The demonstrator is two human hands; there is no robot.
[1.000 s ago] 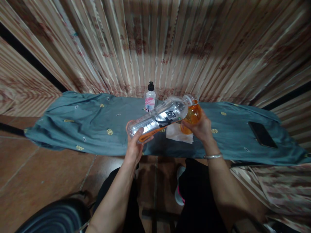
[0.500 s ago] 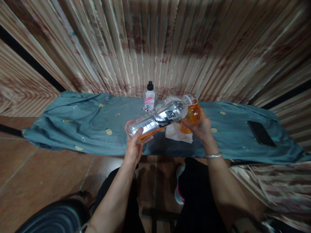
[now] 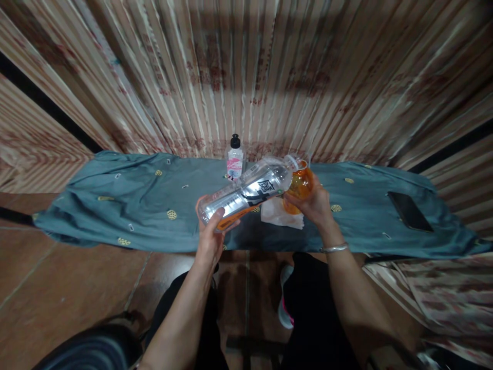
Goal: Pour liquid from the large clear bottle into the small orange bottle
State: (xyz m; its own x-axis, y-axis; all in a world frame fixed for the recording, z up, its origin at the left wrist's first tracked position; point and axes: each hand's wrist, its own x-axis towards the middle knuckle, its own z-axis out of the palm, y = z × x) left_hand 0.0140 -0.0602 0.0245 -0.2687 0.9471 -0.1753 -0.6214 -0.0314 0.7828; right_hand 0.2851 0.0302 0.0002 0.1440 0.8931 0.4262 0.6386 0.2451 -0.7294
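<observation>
Clear bottle tipped mouth-first toward the orange cup.
The left hand [image 3: 210,234] grips the base of the clear plastic bottle [image 3: 248,190]; its long axis rises rightward to the translucent orange cup [image 3: 298,187], gripped by the right hand [image 3: 314,205] above the teal-clothed surface [image 3: 127,205].

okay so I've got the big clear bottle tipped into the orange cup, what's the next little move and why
Probably raise the base end a touch more. The left hand holds the clear plastic bottle nearly level, its mouth at the rim of the orange translucent cup in the right hand. It looks almost empty, so a steeper tilt would likely send the rest into the cup, above the white tissue.
</observation>
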